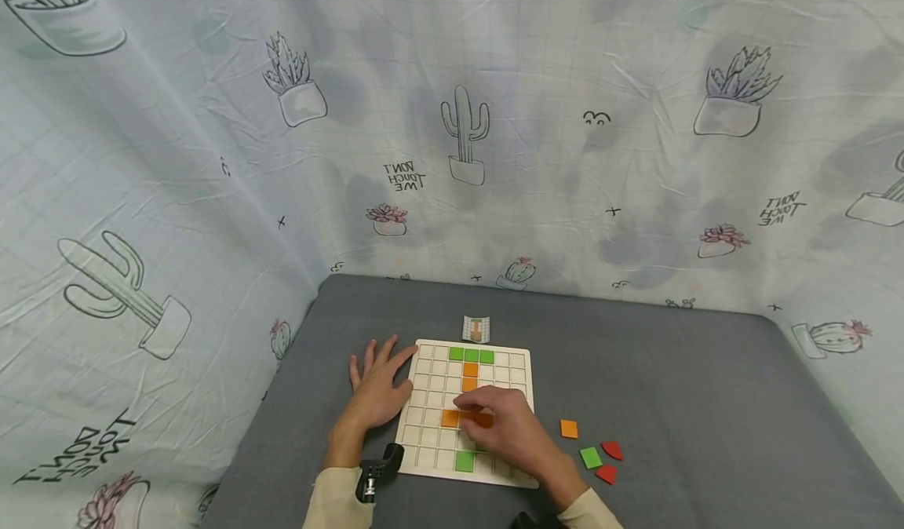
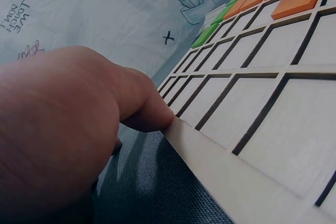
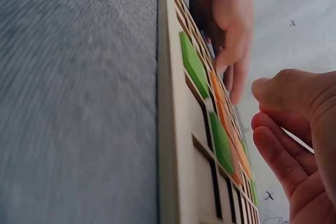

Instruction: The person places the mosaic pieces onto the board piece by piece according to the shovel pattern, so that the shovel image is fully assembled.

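A pale wooden grid board lies on the grey table, with green and orange square tiles in some of its cells. My left hand is spread at the board's left side; in the left wrist view a fingertip touches the rim. My right hand is above the middle of the board, partly hiding the lower orange row. In the right wrist view the right thumb and fingers are bent and apart, and no tile shows between them. Nearest to it are an orange tile and a green tile.
Right of the board lie a loose orange square, a green square and two red rounded pieces, one red piece behind the other. A small patterned card lies beyond the board. Printed cloth hangs around the table.
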The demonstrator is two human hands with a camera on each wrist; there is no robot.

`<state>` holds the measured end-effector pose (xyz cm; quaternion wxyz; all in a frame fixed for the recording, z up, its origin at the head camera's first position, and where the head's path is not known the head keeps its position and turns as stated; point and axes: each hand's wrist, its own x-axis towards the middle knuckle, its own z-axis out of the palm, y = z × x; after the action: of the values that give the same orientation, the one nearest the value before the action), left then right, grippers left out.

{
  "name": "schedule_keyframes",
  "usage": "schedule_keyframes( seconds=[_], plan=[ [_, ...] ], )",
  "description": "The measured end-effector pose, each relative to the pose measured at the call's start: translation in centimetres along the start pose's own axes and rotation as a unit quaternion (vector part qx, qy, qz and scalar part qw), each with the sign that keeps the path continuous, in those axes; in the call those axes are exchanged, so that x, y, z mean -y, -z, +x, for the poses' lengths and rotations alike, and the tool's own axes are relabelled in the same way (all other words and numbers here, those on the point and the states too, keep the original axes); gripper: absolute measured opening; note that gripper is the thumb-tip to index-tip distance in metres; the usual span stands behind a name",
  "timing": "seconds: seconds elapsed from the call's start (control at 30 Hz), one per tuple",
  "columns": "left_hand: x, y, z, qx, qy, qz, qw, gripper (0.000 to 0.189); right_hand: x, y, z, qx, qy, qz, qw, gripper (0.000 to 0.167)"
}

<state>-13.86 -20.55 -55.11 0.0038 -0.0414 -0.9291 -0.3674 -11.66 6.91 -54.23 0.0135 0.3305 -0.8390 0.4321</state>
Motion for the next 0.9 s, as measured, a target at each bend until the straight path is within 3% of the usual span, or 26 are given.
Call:
schedule_keyframes(
  seconds=[0.33, 0.5, 0.7, 0.9],
  plan=[
    [0.0, 0.0, 0.0, 0.003, -0.002, -0.004, 1.0000, 0.063, -1.1, 3.2, -3.1, -0.045, -0.007, -0.009, 0.9989, 0.031],
    [0.0, -0.1, 0.0, 0.002, -0.003, -0.004, 1.0000, 0.063, -2.0, 4.9, -4.8, -0.078, 0.008, -0.038, 0.9962, 0.034],
    [-0.1, -0.1, 0.0, 0.000, -0.001, -0.003, 1.0000, 0.063, -3.0, 7.0, -6.8, -0.105, -0.014, -0.070, 0.9919, 0.037],
    [-0.2, -0.1, -0.1, 0.001, 0.004, 0.001, 1.0000, 0.063, -4.1, 8.9, -8.4, -0.127, -0.003, -0.090, 0.9878, 0.040]
  ],
)
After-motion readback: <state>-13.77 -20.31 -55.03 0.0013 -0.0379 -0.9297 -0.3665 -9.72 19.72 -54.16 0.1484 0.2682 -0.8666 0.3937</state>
